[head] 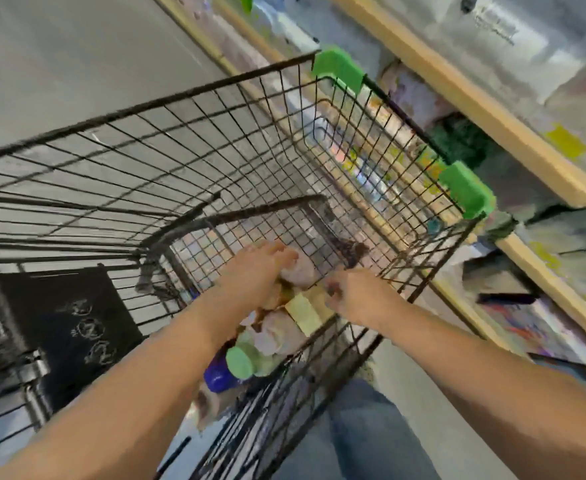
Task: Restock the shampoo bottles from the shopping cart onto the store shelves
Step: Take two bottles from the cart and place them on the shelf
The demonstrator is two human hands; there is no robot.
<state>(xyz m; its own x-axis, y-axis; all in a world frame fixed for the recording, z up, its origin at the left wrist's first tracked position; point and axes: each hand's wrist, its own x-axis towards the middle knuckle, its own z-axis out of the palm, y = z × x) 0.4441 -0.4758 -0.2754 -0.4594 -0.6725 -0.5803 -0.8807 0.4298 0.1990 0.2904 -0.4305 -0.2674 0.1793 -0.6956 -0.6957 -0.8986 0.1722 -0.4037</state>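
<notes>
Grey store floor (77,64) at upper left, whole view tilted & motion-blurred. Wood-edged store shelves (485,109) run diagonally down the right side, packed w/ blurred goods, labels unreadable. Black wire shopping cart (167,161) fills the centre, just beside the shelves, green plastic corner guards (338,69) on the far rim. Black child-seat flap (66,327) w/ white pictograms at lower left.

Shampoo bottles (271,337) piled in the cart's near-right corner, against the wire wall: pale pink/white ones, a light green cap (239,362), a dark blue cap (219,375) touching it, a pale yellow label or box (303,315) between the hands. Exact count not readable thru the blur.

Both bare forearms reach down into the basket. Left hand (258,271) lies palm-down over a pale bottle (300,271) at the far end of the pile, fingers curled onto it; firm grip or just contact – can't tell. Right hand (352,294) just beside the yellow label, fingers bent inward near the cart's right wall; too smeared to tell whether clenched on anything. Hands near each other, not touching.

Blue jeans (364,427) visible below the cart's near edge.
</notes>
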